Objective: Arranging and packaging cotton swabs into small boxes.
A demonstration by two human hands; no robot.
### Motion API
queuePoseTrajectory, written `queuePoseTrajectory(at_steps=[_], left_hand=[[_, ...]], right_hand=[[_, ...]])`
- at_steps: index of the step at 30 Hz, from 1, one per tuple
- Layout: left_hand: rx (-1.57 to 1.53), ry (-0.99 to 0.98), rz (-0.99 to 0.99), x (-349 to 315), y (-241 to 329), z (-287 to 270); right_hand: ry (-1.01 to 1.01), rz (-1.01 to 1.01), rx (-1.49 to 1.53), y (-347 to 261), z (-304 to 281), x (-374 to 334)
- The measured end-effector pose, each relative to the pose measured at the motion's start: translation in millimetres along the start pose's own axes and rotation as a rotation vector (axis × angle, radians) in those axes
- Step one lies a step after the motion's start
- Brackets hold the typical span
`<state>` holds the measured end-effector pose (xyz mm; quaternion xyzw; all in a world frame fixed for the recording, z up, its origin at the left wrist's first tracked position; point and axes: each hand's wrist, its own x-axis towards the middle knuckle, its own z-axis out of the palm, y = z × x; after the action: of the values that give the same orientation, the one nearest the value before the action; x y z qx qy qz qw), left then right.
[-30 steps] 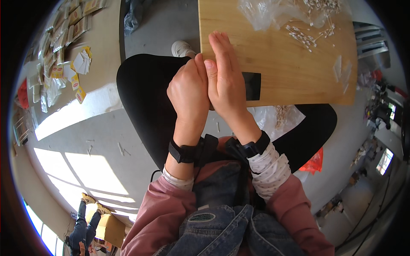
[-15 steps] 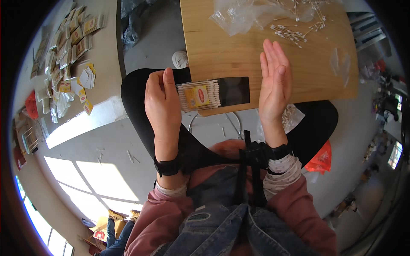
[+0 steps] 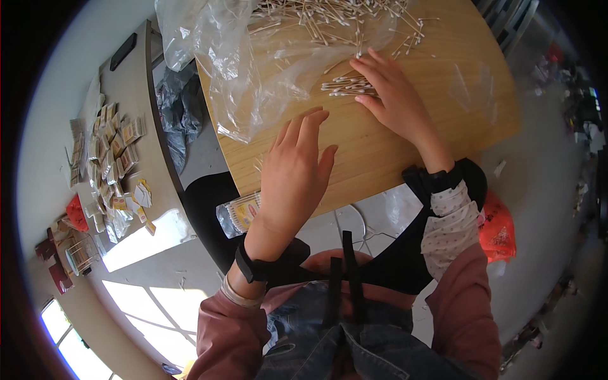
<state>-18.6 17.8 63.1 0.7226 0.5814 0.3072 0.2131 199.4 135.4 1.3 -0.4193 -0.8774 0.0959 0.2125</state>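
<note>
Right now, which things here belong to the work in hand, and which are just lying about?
Seemingly part of the work:
small bunch of cotton swabs, at the right hand
heap of loose swabs
swab pack near the left hand
many packs at left

Probably just lying about:
red plastic bag
crumpled grey plastic
dark flat object, upper left

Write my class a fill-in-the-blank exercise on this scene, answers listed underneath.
Of the bare left hand and the bare right hand, the one closer to the small bunch of white-tipped cotton swabs is the ____.

The crumpled plastic bag right of the dotted white sleeve is coloured ____.

Of the picture's top and bottom edges, the large heap of loose cotton swabs lies nearer the ____.

The pile of small flat packets rests on the grey-beige side table to the person's ____.

Missing words: right; red; top; left.
</note>
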Motion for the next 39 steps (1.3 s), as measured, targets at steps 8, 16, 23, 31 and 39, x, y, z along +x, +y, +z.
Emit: queuePoseTrajectory(at_steps=[8,16,23,31,39], left_hand=[[0.262,0.006,0.127,93.8,-26.4,63.4],[0.093,0.093,0.271,89.3,-25.4,80.1],[0.163,0.171,0.29,61.2,-16.8,84.4],[0.135,0.15,0.268,33.0,-17.8,74.9],[0.101,0.097,0.273,7.6,-11.8,69.3]], right_hand=[[0.062,-0.064,0.016,15.9,3.8,5.6],[-0.036,-0.003,0.22,20.9,-17.9,-12.7],[0.034,0.042,0.163,44.9,-35.5,-23.6],[0.168,0.151,0.247,48.3,-28.9,-22.1],[0.222,0.137,0.066,47.3,-23.0,-7.4]])
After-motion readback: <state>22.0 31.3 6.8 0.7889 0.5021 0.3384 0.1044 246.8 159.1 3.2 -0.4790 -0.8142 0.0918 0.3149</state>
